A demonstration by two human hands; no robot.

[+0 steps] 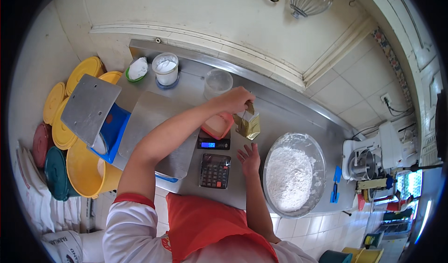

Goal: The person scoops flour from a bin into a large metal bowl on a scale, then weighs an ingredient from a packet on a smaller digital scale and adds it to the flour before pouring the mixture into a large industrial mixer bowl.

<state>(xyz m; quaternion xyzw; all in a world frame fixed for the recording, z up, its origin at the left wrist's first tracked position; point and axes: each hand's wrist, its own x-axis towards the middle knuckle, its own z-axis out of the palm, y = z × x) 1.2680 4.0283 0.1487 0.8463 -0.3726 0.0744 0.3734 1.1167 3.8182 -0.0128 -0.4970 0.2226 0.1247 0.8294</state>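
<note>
My left hand point(239, 100) grips the top of a gold foil packet point(250, 125), holding it at the right side of a small red container point(217, 125) with pale granular contents. That container sits on a black digital scale point(214, 143) with a lit display. My right hand point(250, 157) is below the packet, palm up, fingers apart, with nothing in it. A calculator point(215, 171) lies below the scale. To the right stands a large metal bowl point(317, 196) with white powder point(291, 179).
Behind my left forearm stands a clear plastic tub point(218, 81). Farther left are a tub of white powder point(165, 69), a green dish point(135, 74), a flat metal platform point(154, 123) and a blue platform scale point(117, 131). A stand mixer point(371, 154) stands at far right.
</note>
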